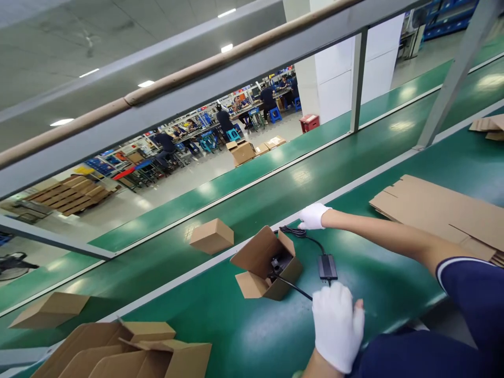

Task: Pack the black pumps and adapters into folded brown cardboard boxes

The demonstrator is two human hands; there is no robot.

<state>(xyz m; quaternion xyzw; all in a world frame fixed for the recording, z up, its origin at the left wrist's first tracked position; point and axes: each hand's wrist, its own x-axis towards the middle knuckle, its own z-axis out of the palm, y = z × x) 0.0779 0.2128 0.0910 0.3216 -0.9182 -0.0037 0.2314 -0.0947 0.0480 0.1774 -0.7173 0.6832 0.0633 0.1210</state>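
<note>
Folded cartons, near left: You have a heap of opened brown cartons at the bottom-left edge and one flattened piece lying across the belt border; a loose flap there may catch on anything the belt carries past.
Closed box on the belt: A small sealed box sits alone on the green conveyor, well apart from your work.
Open box: The open box lies tilted on the green bench, flaps spread, with a dark part inside. It is light and unsupported, so a tug on the cable running out of it may drag or tip it.
Left hand: Your white-gloved left hand is low by the near edge, fingers curled together, close to the cable's near end; you cannot tell from here whether it grips the cable.
Adapter: The black power adapter lies flat just right of the open box, between your two hands.
Right hand: Your gloved right hand is stretched to the far edge of the bench, closed at the coiled end of the cord. Pull too hard and the adapter may slide, or the coil may snag on a flap.
Flat cardboard, right: A stack of flat blanks lies under your right forearm; leaning on it may shift it.
Room: A factory hall, with people seated at lines far off, pallets, ceiling strip lights.
</note>
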